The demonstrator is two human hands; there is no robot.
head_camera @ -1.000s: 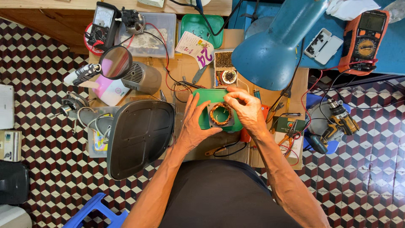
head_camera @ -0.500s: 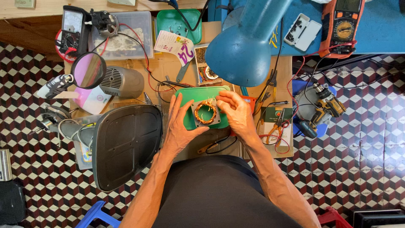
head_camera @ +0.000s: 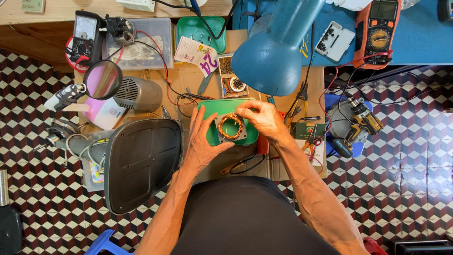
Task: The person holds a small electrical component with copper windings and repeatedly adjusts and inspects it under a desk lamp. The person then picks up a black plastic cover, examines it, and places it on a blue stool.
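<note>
Copper-wound stator (head_camera: 230, 126) was held flat on green tray (head_camera: 214, 107), counter centre. Left hand (head_camera: 202, 141) was cupped at its 8 o'clock edge; right hand (head_camera: 262, 118) fingers were pinched on its 2 o'clock rim. Blue lamp (head_camera: 271, 56) was at 12.

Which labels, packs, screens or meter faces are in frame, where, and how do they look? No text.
Analog meter: top left, black, pale dial.
Digital multimeter: top right on blue bench, orange case, grey screen.
Paper card: top centre, white with pink and purple print.
Small box: beside right hand, dark green.
Left hand: steadies copper-wound stator.
</note>
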